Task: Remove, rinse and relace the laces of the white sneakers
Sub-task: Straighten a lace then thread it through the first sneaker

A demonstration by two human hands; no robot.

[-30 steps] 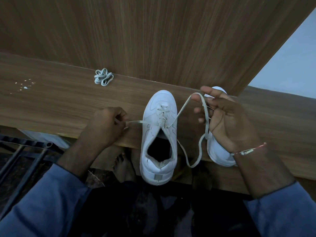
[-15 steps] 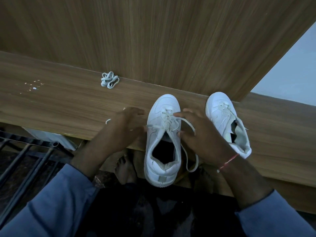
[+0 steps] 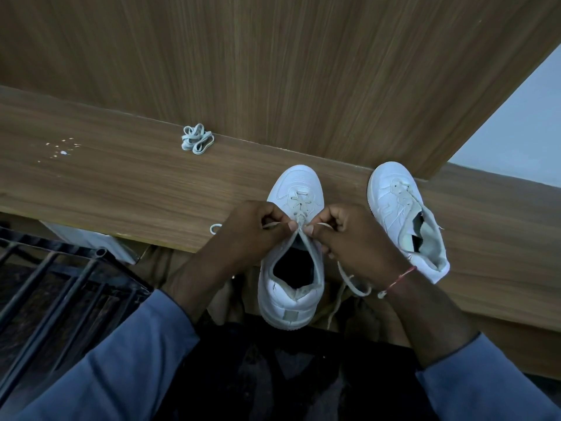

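A white sneaker (image 3: 290,296) lies toe-away on the wooden ledge (image 3: 121,183), its heel overhanging the near edge. Its lace (image 3: 299,205) is threaded through the front eyelets. My left hand (image 3: 252,235) pinches the left lace end over the tongue, and my right hand (image 3: 355,238) pinches the right lace end. The fingertips of both hands nearly meet at the shoe's middle. Loose lace trails down past my right wrist (image 3: 353,284). A second white sneaker (image 3: 403,217) lies to the right, tilted, partly laced.
A bundled spare lace (image 3: 196,142) sits at the back of the ledge against the wooden panel (image 3: 273,71). White specks (image 3: 62,148) mark the ledge at left. A black metal grille (image 3: 54,284) stands below left. A bare foot is under the ledge.
My right hand came down from holding the lace high beside the second sneaker. Both hands closed in over the tongue and now pinch the lace ends together.
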